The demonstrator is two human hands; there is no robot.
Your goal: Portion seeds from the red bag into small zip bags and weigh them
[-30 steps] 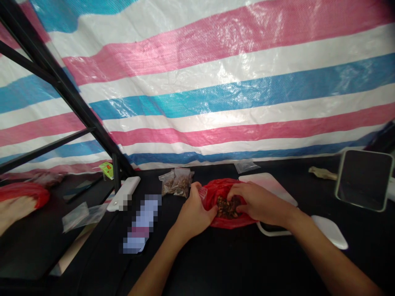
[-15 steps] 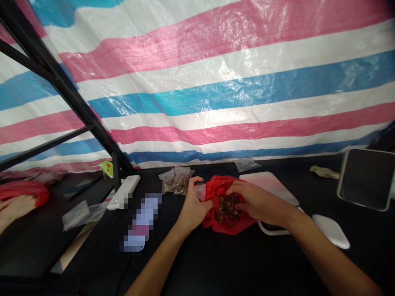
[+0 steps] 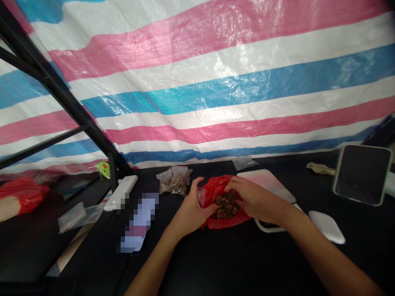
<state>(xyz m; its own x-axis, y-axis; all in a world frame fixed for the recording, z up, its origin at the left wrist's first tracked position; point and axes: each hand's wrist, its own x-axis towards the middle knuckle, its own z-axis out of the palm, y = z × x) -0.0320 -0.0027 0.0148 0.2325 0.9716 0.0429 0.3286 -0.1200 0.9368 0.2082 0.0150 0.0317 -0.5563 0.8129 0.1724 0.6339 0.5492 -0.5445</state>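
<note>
A red plastic bag (image 3: 217, 190) lies open on the black table (image 3: 234, 263), with brown nut-like pieces (image 3: 226, 205) showing inside. My left hand (image 3: 191, 210) grips the bag's left rim together with a small clear pouch (image 3: 201, 196). My right hand (image 3: 254, 200) rests on the bag's right side, its fingertips down among the brown pieces. Two small clear pouches filled with brown pieces (image 3: 174, 180) lie just left of the bag, untouched.
A white scale (image 3: 268, 181) sits behind my right hand, with an empty clear pouch (image 3: 244, 163) beyond it. A white lid-like piece (image 3: 327, 226) and a dark-screened device (image 3: 361, 174) lie right. Left are a white bar (image 3: 121, 192), black frame poles (image 3: 61, 94), and another person's hand (image 3: 6, 207) by a red bag.
The view has drifted slightly. My right fingers have dug a little deeper into the brown pieces. At far left, the other person's hand has drawn back toward the frame's edge.
</note>
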